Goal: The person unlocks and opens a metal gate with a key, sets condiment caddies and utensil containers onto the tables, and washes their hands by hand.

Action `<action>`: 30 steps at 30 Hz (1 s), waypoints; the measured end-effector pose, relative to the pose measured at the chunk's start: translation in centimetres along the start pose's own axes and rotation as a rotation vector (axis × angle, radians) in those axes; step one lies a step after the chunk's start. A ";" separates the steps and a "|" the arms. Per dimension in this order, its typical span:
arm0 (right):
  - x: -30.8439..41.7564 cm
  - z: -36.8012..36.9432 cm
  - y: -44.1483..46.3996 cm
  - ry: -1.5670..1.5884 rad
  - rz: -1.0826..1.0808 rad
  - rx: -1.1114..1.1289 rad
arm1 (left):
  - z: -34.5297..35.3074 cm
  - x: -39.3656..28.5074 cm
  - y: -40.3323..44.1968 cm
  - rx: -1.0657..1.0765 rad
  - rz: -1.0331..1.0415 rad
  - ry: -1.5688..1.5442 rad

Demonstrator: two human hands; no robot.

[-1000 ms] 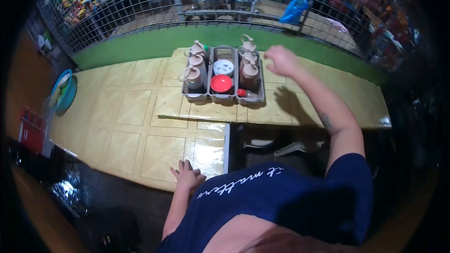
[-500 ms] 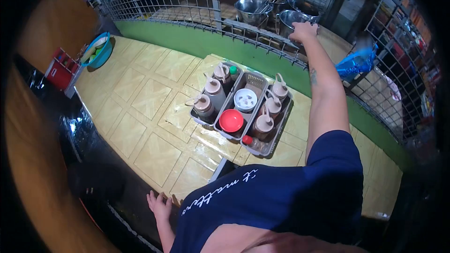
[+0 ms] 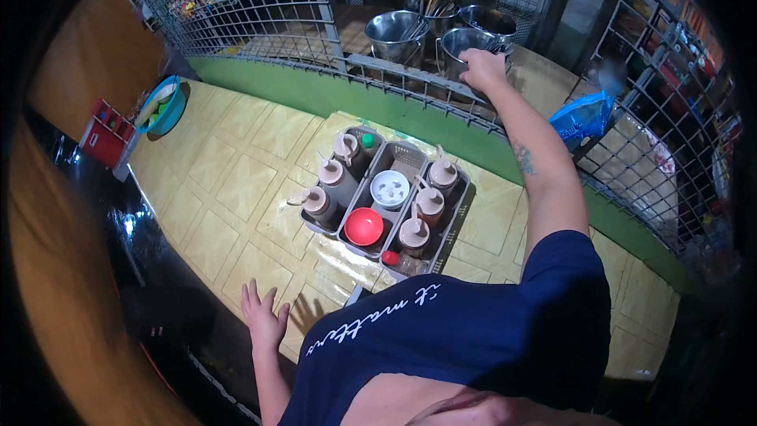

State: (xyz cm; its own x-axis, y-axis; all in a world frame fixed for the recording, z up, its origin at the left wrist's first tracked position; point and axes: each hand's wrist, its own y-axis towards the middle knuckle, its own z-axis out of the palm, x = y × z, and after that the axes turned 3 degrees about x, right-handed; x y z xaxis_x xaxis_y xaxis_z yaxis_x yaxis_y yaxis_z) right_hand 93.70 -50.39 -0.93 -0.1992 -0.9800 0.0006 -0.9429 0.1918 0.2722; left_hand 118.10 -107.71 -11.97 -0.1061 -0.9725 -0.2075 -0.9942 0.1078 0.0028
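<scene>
My right hand (image 3: 483, 71) is stretched over the wire-topped divider, at the rim of a steel bucket (image 3: 453, 46). Metal utensils (image 3: 497, 46) show just beyond its fingers; whether it grips any I cannot tell. My left hand (image 3: 265, 317) hovers by the near table edge, fingers spread, holding nothing. Between the arms sits a grey plastic caddy (image 3: 408, 159) with several pump-top bottles (image 3: 337, 177), a red bowl (image 3: 363, 226), a white bowl (image 3: 389, 189), a green cap (image 3: 367, 140) and a red-capped bottle (image 3: 390, 258).
More steel buckets (image 3: 397, 35) stand behind the green ledge (image 3: 268, 87) and wire mesh (image 3: 236, 24). A blue plastic bag (image 3: 582, 120) hangs at the right of the mesh. On the tabletop's far left are a turquoise basin (image 3: 167, 114) and a red box (image 3: 104, 142).
My right hand has come down closer to the bucket's opening. My left hand has risen and spread its fingers wider. The whole view has shifted slightly.
</scene>
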 end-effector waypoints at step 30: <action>0.8 -3.9 -38.2 0.266 -0.162 -0.032 | -5.3 -34.4 43.7 -0.140 0.816 0.118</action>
State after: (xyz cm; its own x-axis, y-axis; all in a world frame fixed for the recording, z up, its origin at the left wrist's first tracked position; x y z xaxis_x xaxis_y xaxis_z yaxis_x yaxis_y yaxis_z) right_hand 130.61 -58.68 -7.54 0.0333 -0.9781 0.2053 -0.9471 0.0347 0.3191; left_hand 78.15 -70.63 0.48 -0.7875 -0.6161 0.0160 -0.5965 0.7686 0.2312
